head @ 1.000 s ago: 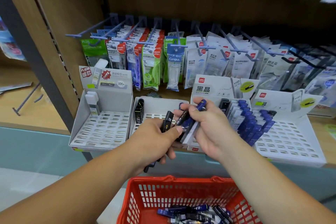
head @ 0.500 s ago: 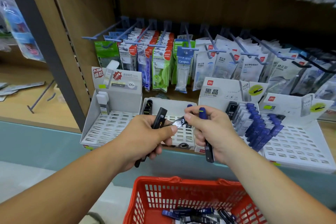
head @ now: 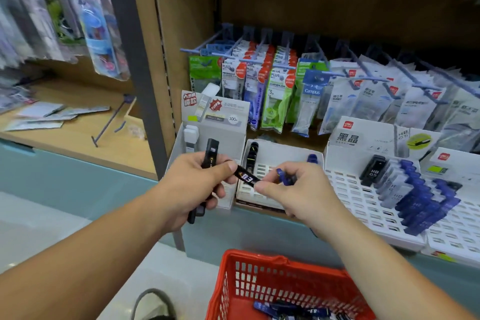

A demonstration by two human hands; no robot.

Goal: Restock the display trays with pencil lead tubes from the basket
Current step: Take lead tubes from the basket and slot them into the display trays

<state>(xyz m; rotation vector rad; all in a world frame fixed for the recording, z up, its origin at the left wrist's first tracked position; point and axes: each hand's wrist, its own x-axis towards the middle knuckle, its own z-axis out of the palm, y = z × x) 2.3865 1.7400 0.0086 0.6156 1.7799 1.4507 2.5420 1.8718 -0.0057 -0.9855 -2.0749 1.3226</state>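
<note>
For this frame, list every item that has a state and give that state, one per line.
Left hand: closed on black lead tubes, pinching one end of the 0.3 tube.
Right hand: grip on the 0.3 tube's other end, blue-capped tube also held.
0.3 tube: held between both hands, tilted.
Red basket: holds loose tubes.
Left tray: nearly empty.
Middle tray: few tubes.
Right tray: row of blue-capped tubes.
</note>
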